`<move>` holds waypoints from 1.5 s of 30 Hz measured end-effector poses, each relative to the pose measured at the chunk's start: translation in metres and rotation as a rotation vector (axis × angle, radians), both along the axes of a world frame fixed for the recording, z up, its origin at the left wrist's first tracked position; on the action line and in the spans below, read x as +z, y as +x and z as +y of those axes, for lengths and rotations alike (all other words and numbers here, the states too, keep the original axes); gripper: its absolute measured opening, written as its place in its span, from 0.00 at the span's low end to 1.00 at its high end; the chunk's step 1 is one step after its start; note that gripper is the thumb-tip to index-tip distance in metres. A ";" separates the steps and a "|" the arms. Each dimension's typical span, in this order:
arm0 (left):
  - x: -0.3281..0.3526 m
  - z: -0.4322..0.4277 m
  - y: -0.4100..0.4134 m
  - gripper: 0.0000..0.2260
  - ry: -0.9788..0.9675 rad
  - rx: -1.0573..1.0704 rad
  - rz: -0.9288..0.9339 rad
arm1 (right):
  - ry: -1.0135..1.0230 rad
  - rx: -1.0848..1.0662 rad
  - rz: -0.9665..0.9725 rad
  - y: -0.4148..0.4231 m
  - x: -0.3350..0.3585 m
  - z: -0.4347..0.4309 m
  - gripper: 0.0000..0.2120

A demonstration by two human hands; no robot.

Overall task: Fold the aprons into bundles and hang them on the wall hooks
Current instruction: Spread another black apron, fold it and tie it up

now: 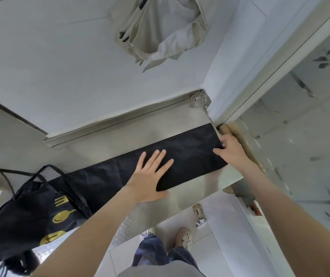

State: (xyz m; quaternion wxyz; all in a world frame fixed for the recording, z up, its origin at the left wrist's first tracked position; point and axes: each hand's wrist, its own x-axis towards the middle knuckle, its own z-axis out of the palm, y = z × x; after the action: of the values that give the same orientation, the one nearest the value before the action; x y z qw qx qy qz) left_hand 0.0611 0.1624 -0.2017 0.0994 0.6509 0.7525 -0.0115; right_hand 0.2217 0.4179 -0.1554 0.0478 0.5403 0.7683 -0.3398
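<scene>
Closest to the viewer is the hem of a grey shirt (160,270), and from there the person reaches forward over a steel tabletop (190,192). A black apron (190,154) lies on it, folded into a long narrow strip that runs from the right end of the tabletop down toward the left.

The left hand (150,176) lies flat on the middle of the strip, fingers spread and straight, pressing the cloth down. The right hand (232,150) sits at the strip's far right end, thumb stretched across the fabric. Its fingers reach the end edge, but whether they pinch it or only rest there cannot be told.

At lower left is a heap of black cloth with yellow cutlery print (46,212) and loose straps. It touches the strip, and may be the same apron or another. On the white wall (60,66) above hangs a beige bundle (160,31); its hook is hidden. A glass door (309,136) stands at right.

The step in hand looks like shortening the strip into a bundle. To do it well, the left hand should hold the layers flat as an anchor while the right hand brings the end over squarely, edges aligned. Air should be smoothed out toward the fold, and the straps left free for hanging.
</scene>
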 end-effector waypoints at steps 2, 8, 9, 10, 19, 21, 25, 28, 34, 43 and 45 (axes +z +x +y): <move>-0.002 0.005 0.005 0.39 -0.006 -0.093 0.029 | 0.080 -0.071 0.058 -0.002 0.004 -0.002 0.23; -0.010 0.005 0.011 0.29 -0.037 -0.076 -0.032 | -0.273 -0.293 0.088 0.005 0.010 -0.013 0.08; -0.010 0.004 0.011 0.28 -0.038 -0.065 -0.044 | -0.306 -0.255 0.094 0.007 0.009 -0.013 0.06; -0.011 0.003 0.010 0.27 -0.038 -0.052 -0.061 | -0.326 -0.211 0.119 0.007 0.008 -0.013 0.07; -0.001 0.004 0.013 0.25 -0.279 0.110 -0.283 | -0.114 -0.226 0.216 0.009 -0.023 -0.010 0.07; 0.001 0.005 0.014 0.23 -0.228 0.182 -0.319 | -0.145 -0.250 0.228 0.008 -0.026 -0.011 0.05; 0.005 0.008 -0.001 0.27 -0.089 0.478 -0.100 | -0.034 -0.218 0.121 0.004 -0.034 -0.012 0.06; 0.017 0.016 -0.030 0.32 -0.138 0.720 -0.101 | 0.159 -0.274 0.040 0.010 -0.030 -0.018 0.20; 0.044 0.029 -0.071 0.15 -0.455 0.620 -0.519 | 0.100 -0.509 0.091 0.015 -0.019 -0.058 0.35; 0.112 0.041 -0.054 0.08 -0.487 0.586 -1.151 | -0.616 -0.774 0.364 0.010 -0.007 -0.135 0.28; 0.129 0.042 -0.049 0.11 -0.379 0.601 -1.306 | -0.824 -0.770 0.471 0.009 0.005 -0.144 0.26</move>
State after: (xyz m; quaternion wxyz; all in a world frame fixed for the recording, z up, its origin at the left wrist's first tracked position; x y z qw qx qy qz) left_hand 0.0120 0.2049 -0.0723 0.6361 0.2629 0.6709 0.2760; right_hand 0.2305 0.2741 -0.1509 -0.0447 0.6268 0.3131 -0.7121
